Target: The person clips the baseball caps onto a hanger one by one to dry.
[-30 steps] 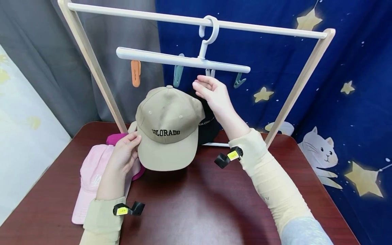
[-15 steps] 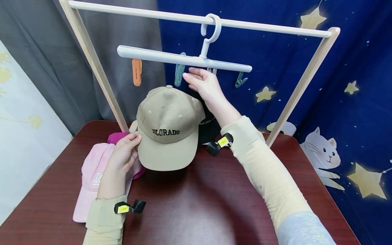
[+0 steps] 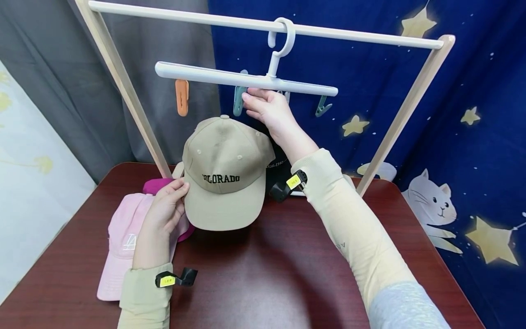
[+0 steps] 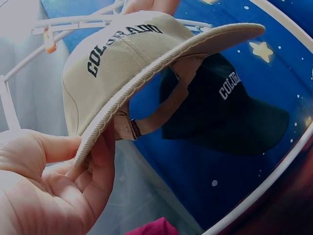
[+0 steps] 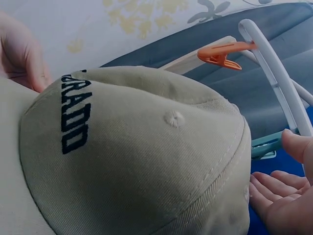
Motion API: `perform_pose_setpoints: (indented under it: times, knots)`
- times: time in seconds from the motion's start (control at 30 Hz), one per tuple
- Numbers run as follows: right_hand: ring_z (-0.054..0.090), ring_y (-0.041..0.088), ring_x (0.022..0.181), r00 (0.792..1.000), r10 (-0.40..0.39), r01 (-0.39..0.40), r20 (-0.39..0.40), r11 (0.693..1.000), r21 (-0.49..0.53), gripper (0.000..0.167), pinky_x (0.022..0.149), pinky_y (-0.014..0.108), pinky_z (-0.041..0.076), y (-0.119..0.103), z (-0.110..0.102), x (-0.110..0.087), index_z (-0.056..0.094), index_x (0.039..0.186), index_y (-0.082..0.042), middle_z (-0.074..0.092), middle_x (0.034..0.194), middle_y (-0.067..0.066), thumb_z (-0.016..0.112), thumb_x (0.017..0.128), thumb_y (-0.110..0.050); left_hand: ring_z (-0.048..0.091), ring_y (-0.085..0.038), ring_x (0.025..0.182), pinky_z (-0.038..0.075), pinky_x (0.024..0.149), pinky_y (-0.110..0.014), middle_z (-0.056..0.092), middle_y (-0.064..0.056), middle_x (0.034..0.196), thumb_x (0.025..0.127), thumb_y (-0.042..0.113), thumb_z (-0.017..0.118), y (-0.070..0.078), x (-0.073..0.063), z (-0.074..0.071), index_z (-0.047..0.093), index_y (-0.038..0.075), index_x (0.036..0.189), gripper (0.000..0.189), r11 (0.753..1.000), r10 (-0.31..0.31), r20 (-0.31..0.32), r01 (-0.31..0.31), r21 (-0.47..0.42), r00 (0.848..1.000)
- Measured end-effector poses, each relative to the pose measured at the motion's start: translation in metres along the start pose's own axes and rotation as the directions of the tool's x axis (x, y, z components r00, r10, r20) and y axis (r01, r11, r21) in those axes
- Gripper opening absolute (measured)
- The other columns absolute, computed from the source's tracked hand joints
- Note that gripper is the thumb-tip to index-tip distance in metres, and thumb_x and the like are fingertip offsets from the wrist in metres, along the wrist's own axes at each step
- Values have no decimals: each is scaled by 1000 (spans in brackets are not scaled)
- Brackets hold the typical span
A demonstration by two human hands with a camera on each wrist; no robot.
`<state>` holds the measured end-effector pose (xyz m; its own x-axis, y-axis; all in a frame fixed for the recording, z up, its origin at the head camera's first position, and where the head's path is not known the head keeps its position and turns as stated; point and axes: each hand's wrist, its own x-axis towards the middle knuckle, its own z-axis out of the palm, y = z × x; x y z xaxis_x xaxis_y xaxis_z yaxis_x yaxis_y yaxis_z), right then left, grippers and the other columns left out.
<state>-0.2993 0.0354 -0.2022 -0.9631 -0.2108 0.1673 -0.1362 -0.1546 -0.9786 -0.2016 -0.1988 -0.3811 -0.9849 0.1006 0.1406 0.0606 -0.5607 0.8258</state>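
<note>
My left hand (image 3: pixel 162 214) pinches the side edge of the beige cap's brim. The beige cap (image 3: pixel 222 155) bears dark COLORADO lettering and is held up beneath the hanger (image 3: pixel 205 75). With its thumb at the teal clip (image 3: pixel 239 100), my right hand (image 3: pixel 273 114) is raised just under the hanger bar. In the right wrist view the thumb meets the teal clip (image 5: pixel 266 146) while the other fingers are spread apart from it. Behind the beige cap is a dark cap (image 4: pixel 220 107), also lettered; my hand hides its top in the head view.
An orange clip (image 3: pixel 182 98) is at the hanger's left and a green clip (image 3: pixel 323 106) at its right. The hanger hooks over a rack's white rail (image 3: pixel 361 39). A pink cap (image 3: pixel 127 228) and a magenta item (image 3: pixel 156 185) lie on the table (image 3: pixel 255 283) at left.
My right hand has moved left and slightly up, from beside the pale clip to the teal clip. The left hand and the beige cap have stayed nearly in place.
</note>
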Motion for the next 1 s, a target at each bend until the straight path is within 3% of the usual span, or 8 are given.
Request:
perform_pose_setpoints:
  times: [0.27,0.53,1.0]
  knots:
    - [59,28,112,1000,11,-11,11,1000,-13,44,89,30,49,2,2,4,46,134,8,56,128,18,59,95,-6,64,-9,88,52,77,-21,67,-2,97,102,3,41,0,3,1,66,9,101,26,1000,2,7,-2,-18,1000]
    - [62,26,106,1000,-13,13,21,1000,-27,35,86,30,51,4,5,5,53,127,7,61,119,20,59,95,-6,63,-9,93,51,80,-22,66,-3,102,102,2,40,-3,6,1,64,8,103,25,1000,8,11,-8,-20,1000]
    - [63,27,100,1000,0,0,-9,997,-84,42,84,31,51,-1,6,4,49,132,7,61,121,18,61,94,-7,63,-10,93,51,81,-21,66,-3,102,101,2,41,-3,8,-3,64,8,103,24,999,8,2,-8,-37,1000]
